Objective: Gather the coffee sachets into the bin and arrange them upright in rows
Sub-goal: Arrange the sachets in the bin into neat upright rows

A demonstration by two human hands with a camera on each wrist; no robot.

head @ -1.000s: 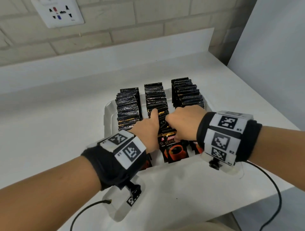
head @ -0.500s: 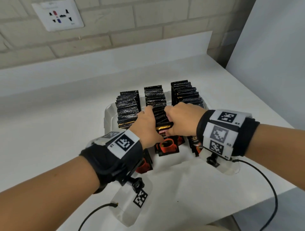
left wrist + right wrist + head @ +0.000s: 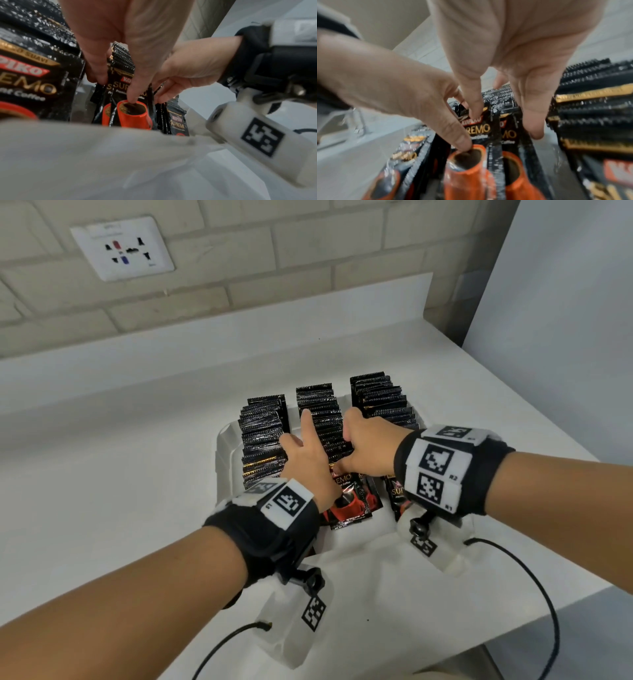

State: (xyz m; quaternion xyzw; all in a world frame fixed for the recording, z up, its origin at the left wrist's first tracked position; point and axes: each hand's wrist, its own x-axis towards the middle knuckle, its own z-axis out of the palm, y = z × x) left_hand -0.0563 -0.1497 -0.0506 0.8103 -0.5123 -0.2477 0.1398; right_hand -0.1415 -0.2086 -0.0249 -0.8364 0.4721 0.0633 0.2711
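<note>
There is one white bin (image 3: pixel 226 460), with three rows of coffee sachets (image 3: pixel 317 405) in it, each packed too tight to count singly. Two hands show, the left hand (image 3: pixel 308 467) and the right hand (image 3: pixel 370 446), with two black wristbands (image 3: pixel 267 535), two cables (image 3: pixel 547 597) and one wall socket (image 3: pixel 121 248).

Sachets (image 3: pixel 317 414) glossy crinkled foil; bin (image 3: pixel 223 444) smooth white plastic; wall (image 3: pixel 308 234) matt brick
</note>
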